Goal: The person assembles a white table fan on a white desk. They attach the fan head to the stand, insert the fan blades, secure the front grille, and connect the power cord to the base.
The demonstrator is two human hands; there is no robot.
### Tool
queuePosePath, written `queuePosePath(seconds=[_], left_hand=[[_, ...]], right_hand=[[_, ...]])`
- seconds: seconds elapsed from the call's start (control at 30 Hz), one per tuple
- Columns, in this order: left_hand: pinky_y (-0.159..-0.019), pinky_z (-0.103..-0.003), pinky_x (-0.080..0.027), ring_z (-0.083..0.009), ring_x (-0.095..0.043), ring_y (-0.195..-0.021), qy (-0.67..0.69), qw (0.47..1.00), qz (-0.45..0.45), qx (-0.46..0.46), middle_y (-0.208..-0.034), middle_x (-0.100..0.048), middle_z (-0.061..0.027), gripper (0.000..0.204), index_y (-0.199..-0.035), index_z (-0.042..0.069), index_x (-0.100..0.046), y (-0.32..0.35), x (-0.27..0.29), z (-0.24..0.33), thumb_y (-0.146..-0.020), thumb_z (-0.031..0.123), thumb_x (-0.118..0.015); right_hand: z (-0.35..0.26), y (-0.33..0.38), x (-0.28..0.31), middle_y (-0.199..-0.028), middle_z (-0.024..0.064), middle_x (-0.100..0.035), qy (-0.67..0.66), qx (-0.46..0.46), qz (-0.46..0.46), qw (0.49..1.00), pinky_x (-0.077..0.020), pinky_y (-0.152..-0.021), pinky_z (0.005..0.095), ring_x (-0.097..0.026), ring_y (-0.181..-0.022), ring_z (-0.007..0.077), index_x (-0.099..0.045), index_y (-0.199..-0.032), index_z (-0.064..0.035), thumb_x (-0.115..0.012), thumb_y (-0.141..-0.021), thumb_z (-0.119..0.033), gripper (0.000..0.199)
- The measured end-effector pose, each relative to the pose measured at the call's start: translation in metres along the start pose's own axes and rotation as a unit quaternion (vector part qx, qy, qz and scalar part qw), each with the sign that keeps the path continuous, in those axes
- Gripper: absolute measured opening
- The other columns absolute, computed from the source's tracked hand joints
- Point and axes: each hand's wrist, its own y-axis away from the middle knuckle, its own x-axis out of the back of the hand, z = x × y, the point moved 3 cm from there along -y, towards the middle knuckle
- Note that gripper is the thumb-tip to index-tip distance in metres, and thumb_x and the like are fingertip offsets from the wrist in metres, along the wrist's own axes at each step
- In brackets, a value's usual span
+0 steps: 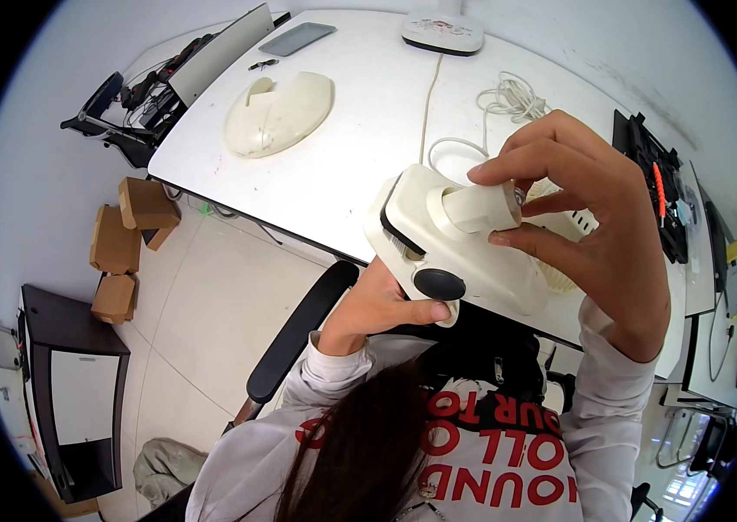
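Note:
A cream plastic appliance body (495,270) is held tilted above the near edge of the table. It has a black round knob (439,284), a dark slot and a short cylindrical neck (483,209) sticking out of its top. Its exact kind I cannot make out. From below, my left hand (377,304) supports it, thumb near the knob and the other fingers hidden beneath. My right hand (590,204) pinches the neck's open end between thumb and fingers, where something small and shiny shows. Behind that hand, a cream slotted part (579,222) is partly covered.
A cream curved cover (281,115) lies at left on the white table (368,113), with a grey tray (297,39) beyond it. A coiled white cable (515,97) and a white device (442,33) are at the back. An open black tool case (660,183) stands right; cardboard boxes (116,239) sit on the floor.

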Motion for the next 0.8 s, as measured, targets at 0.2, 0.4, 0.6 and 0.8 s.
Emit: queuePosePath(seconds=[0.2, 0.4, 0.6, 0.8], left_hand=[[-0.098, -0.034, -0.039, -0.0204, -0.046, -0.118, 0.010, 0.999, -0.003, -0.033, -0.128, -0.048, -0.0120, 0.094, -0.136, -0.002, -0.031, -0.004, -0.001, 0.001, -0.070, 0.044, -0.079], [-0.096, -0.033, -0.040, -0.0205, -0.047, -0.118, 0.018, 0.999, -0.022, -0.019, -0.128, -0.049, -0.0121, 0.094, -0.136, -0.002, -0.031, 0.001, 0.003, -0.009, -0.071, 0.047, -0.077], [-0.096, -0.034, -0.040, -0.0213, -0.047, -0.119, 0.049, 0.998, -0.021, -0.038, -0.129, -0.049, -0.0118, 0.096, -0.137, -0.001, -0.031, 0.000, -0.003, -0.007, -0.070, 0.049, -0.077], [-0.097, -0.035, -0.040, -0.0217, -0.046, -0.120, 0.039, 0.998, -0.030, -0.048, -0.131, -0.048, -0.0117, 0.097, -0.137, -0.001, -0.032, 0.000, -0.001, -0.009, -0.070, 0.052, -0.076]], right_hand=[[0.001, 0.000, 0.000, -0.097, 0.0032, -0.060, -0.001, 0.015, 0.013, 1.000, -0.0569, -0.070, 0.0261, -0.063, -0.085, 0.0150, -0.070, -0.098, -0.0110, -0.073, -0.057, 0.008, 0.045], [-0.001, 0.001, -0.005, -0.097, 0.0018, -0.060, -0.025, 0.028, 0.022, 0.999, -0.0519, -0.070, 0.0253, -0.061, -0.088, 0.0137, -0.069, -0.100, -0.0112, -0.075, -0.056, 0.004, 0.047], [0.007, 0.004, -0.007, -0.097, 0.0006, -0.059, -0.103, -0.002, 0.024, 0.994, -0.0497, -0.070, 0.0246, -0.059, -0.087, 0.0128, -0.068, -0.102, -0.0117, -0.077, -0.056, 0.000, 0.049], [0.004, 0.005, -0.010, -0.102, 0.0026, -0.063, -0.146, -0.022, 0.031, 0.989, -0.0479, -0.070, 0.0233, -0.060, -0.090, 0.0121, -0.068, -0.101, -0.0123, -0.075, -0.058, 0.001, 0.046]])
